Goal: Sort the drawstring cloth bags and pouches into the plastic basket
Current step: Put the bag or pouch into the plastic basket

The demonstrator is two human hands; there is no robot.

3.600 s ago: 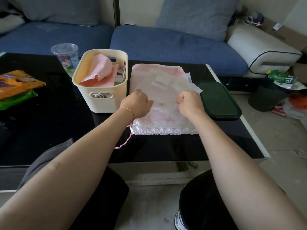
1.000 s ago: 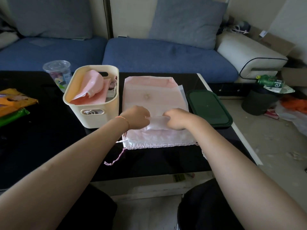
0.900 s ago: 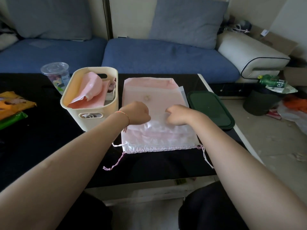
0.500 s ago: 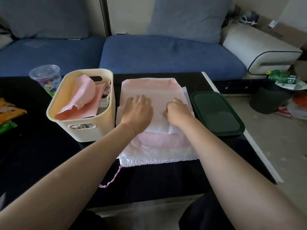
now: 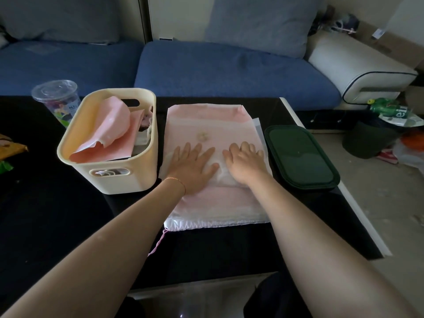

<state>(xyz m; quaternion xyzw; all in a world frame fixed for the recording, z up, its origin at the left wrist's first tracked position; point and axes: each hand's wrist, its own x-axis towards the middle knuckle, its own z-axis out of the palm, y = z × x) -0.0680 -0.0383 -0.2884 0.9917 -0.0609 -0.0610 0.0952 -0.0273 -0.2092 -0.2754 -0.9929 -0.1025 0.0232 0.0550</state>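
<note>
A stack of pale pink and white drawstring cloth bags (image 5: 213, 131) lies flat on the black table, its gathered drawstring edge (image 5: 215, 224) towards me. My left hand (image 5: 191, 164) and my right hand (image 5: 244, 162) rest side by side on a small white pouch (image 5: 220, 173) on top of the stack, fingers straight and spread. To the left stands the cream plastic basket (image 5: 119, 180), holding pink pouches (image 5: 107, 134) that stick up above its rim. A pink cord (image 5: 158, 243) trails from the stack's near left corner.
A dark green lidded container (image 5: 300, 154) lies right of the stack near the table's right edge (image 5: 358, 212). A clear plastic cup (image 5: 56, 99) stands behind the basket. Snack packets (image 5: 9, 148) lie at the far left. A blue sofa (image 5: 229, 70) runs behind the table.
Both hands went from pinching the small white pouch with curled fingers to lying flat on it. The view has moved closer to the table.
</note>
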